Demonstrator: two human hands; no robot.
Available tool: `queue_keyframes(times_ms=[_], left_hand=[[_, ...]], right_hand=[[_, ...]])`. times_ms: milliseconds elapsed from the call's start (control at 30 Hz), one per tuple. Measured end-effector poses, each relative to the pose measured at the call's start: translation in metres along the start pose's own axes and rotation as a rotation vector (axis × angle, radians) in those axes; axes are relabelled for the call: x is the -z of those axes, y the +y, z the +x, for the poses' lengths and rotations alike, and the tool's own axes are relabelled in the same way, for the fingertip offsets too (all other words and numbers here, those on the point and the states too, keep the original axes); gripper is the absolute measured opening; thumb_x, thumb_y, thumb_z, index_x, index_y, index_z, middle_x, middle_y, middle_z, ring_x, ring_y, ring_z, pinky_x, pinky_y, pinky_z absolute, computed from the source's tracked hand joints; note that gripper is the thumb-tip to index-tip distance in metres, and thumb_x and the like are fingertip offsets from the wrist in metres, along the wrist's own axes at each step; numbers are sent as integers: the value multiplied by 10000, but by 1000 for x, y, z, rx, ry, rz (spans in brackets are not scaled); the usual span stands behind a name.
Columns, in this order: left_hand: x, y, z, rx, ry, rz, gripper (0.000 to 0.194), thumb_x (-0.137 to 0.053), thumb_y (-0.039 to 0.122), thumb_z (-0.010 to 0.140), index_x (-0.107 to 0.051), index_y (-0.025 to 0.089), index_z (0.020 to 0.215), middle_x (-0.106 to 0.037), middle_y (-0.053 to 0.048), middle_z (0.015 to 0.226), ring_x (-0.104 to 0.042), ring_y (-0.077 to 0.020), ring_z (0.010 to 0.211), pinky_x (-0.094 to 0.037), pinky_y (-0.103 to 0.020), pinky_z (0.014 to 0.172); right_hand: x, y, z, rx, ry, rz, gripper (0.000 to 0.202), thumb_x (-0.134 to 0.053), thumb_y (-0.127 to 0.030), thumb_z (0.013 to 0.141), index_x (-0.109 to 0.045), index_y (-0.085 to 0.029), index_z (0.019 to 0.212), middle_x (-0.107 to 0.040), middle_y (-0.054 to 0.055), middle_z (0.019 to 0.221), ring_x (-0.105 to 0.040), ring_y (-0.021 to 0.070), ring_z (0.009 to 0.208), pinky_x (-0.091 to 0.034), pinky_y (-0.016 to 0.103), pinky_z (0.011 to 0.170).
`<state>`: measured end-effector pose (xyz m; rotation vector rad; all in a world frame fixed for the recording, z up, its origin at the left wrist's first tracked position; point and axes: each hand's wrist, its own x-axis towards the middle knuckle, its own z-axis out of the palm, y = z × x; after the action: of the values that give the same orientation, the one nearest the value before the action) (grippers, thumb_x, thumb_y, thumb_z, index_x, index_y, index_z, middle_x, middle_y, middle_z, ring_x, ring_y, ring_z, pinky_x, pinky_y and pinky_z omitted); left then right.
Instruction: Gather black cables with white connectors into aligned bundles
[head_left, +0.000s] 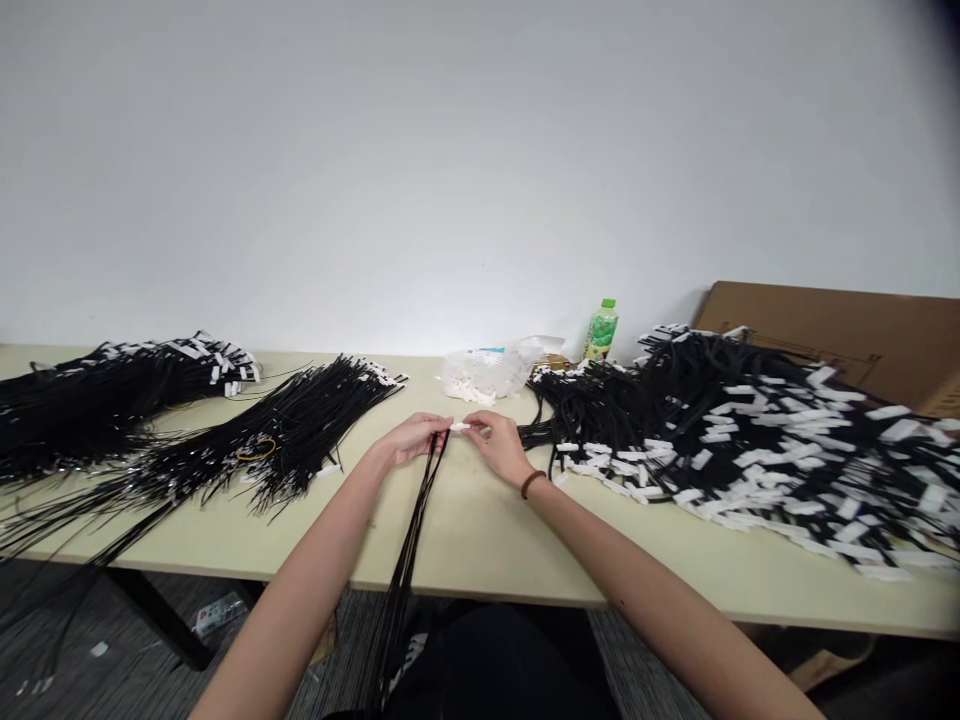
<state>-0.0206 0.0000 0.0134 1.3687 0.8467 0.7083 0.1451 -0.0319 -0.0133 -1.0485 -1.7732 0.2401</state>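
Observation:
Near the middle of the table, my left hand (418, 438) is closed around the upper ends of several thin black cables (411, 535), which hang over the front edge toward my lap. A small white connector (459, 427) sits at the cable ends, between my two hands. The fingertips of my right hand (491, 440) pinch this white piece from the right. Just behind my hands lies a clear plastic bag (484, 375) with small white pieces in it.
Black cable bundles (300, 430) cover the table's left side. A large pile of black cables with white connectors (780, 440) fills the right. Behind it stand a green-capped bottle (601, 330) and a cardboard box (825, 330) against the wall.

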Motion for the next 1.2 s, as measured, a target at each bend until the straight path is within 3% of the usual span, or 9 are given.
queue_keyframes(times_ms=[267, 467, 733, 1200], left_hand=[[1, -4, 3, -11, -2, 26, 271, -686, 367, 608, -596, 121, 679, -467, 39, 485, -411, -66, 444, -317, -214, 468], [2, -6, 5, -28, 28, -9, 280, -690, 373, 599, -585, 122, 666, -459, 43, 503, -398, -64, 463, -319, -212, 481], [4, -7, 7, -56, 87, -128, 268, -719, 328, 565, -611, 113, 683, -488, 28, 555, -403, -66, 503, -307, -203, 493], [-5, -11, 11, -64, 39, -186, 131, -664, 162, 565, -617, 117, 679, -583, -4, 610, -510, -102, 579, -365, -226, 579]], right_hand=[[-1, -1, -1, 36, -10, -56, 109, -535, -189, 765, -613, -163, 838, -616, 33, 788, -560, 137, 687, -459, 254, 651], [3, -10, -2, 179, 47, -166, 239, -518, -141, 772, -572, -178, 1001, -540, 73, 997, -477, 195, 953, -434, 316, 790], [4, -15, -4, 307, 47, -257, 164, -491, -134, 797, -598, -195, 906, -534, 57, 928, -466, 190, 916, -423, 323, 800], [4, -20, -5, 474, -36, -422, 269, -407, -113, 824, -569, -202, 1019, -498, 73, 1053, -429, 198, 981, -420, 324, 812]])
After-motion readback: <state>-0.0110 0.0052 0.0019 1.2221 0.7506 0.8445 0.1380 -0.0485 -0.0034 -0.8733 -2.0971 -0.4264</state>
